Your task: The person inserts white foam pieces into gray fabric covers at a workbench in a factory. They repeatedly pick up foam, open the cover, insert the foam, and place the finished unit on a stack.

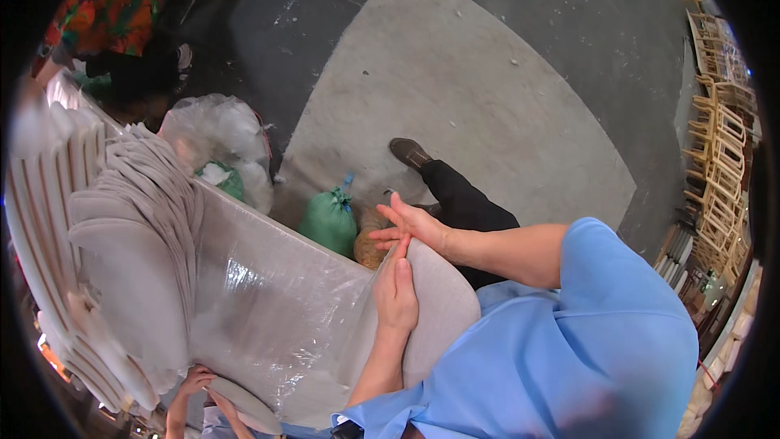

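A light grey fabric-covered pad point(445, 297) with a rounded edge is tilted up against my body, at the near right end of the table. My left hand point(396, 293) lies along the pad's left side with its fingers stretched out. At the pad's upper corner, my right hand point(413, 223) spreads its fingers, its palm side toward the edge. The fingertips of both hands come close together there; whether they pinch any cloth is hidden. The pad's underside is out of sight.
The table point(268, 284) is wrapped in clear film. Stacked grey pads point(134, 244) fill its left end. Below, a co-worker's hands point(197, 380) hold another pad point(248, 406). A green sack point(329, 223) and clear plastic bag point(219, 138) sit beyond. Wooden frames point(719, 171) line the right.
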The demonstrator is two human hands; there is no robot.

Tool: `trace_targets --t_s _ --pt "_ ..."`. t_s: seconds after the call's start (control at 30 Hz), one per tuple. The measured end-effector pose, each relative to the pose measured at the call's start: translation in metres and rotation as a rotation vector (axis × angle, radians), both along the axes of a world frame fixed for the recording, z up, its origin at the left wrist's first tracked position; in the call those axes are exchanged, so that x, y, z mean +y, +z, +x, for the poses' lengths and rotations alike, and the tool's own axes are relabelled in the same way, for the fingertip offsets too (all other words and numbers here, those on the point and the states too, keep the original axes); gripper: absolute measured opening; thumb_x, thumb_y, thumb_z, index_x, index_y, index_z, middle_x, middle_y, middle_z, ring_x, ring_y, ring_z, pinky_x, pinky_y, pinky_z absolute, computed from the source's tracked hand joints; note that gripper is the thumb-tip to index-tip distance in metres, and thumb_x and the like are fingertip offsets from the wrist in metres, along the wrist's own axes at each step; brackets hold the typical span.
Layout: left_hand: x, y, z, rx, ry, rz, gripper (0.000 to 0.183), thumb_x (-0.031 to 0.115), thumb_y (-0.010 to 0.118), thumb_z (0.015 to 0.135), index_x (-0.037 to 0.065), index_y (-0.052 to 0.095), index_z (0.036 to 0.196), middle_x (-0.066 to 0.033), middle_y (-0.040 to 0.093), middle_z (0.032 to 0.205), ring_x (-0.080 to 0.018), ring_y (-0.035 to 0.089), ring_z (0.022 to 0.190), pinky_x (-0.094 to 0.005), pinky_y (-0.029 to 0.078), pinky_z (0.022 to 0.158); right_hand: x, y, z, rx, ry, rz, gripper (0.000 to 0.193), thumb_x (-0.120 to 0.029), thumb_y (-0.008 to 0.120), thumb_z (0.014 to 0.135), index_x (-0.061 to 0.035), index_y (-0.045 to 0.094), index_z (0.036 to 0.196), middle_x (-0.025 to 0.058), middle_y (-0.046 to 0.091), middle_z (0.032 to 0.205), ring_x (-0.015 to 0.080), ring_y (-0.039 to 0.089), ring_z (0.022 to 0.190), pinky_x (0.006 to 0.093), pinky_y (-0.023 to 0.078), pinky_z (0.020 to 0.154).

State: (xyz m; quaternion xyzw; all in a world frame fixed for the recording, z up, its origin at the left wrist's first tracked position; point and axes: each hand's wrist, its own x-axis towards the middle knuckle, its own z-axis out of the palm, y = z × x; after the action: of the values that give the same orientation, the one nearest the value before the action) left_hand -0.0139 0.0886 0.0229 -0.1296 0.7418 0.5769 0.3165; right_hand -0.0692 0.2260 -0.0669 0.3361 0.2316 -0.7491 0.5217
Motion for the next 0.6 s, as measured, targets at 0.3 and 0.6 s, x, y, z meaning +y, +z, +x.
trace_targets --t_s 0.3,0.6 --pt "-0.001 -0.008 0.014 -0.005 0.169 0.111 0.06 0.034 0.035 0.116 -0.004 0.037 0.161 -0.0212 0.057 0.154 -0.0291 0.052 0.145 -0.0388 0.036 0.121 0.031 0.036 -0.012 0.336 0.116 0.276 0.089 -0.078 0.023 0.106 -0.0204 0.011 0.173 0.0217 0.035 0.167 0.0332 0.041 0.15 0.047 0.028 0.125" --pt "-0.007 -0.025 0.021 0.072 0.182 0.113 0.069 0.037 0.037 0.115 0.0 0.016 0.168 -0.0208 0.058 0.152 -0.0261 0.05 0.145 -0.0344 0.032 0.122 0.002 0.022 -0.041 1.011 0.756 0.496 0.092 -0.065 0.047 0.105 0.0007 0.027 0.166 0.0266 0.052 0.156 0.0373 0.064 0.127 0.0467 0.048 0.111"
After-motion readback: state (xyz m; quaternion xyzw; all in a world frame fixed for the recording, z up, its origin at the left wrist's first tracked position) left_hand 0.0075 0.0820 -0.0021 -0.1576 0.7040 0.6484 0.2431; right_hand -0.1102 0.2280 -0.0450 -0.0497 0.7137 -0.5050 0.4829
